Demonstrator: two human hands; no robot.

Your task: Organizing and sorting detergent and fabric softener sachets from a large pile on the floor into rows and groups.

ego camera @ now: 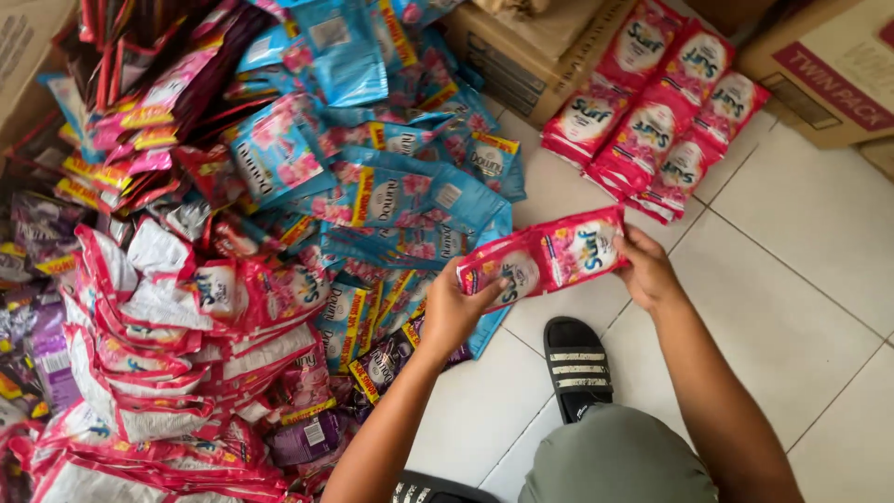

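Note:
I hold a short strip of red and pink sachets (pixel 549 256) flat between both hands above the tiled floor. My left hand (pixel 453 307) grips its left end, thumb on top. My right hand (pixel 647 270) pinches its right end. To the upper right lies a neat stack of the same red sachet strips (pixel 652 112). On the left spreads a big loose heap of sachets: blue ones (pixel 391 186) in the middle, red and white ones (pixel 177 373) at the lower left.
Cardboard boxes stand at the top middle (pixel 521 47) and top right (pixel 829 65). A black sandal with white stripes (pixel 577 368) is under my hands, my knee in grey-green cloth (pixel 615 461) below it. White floor tiles (pixel 801 279) lie to the right.

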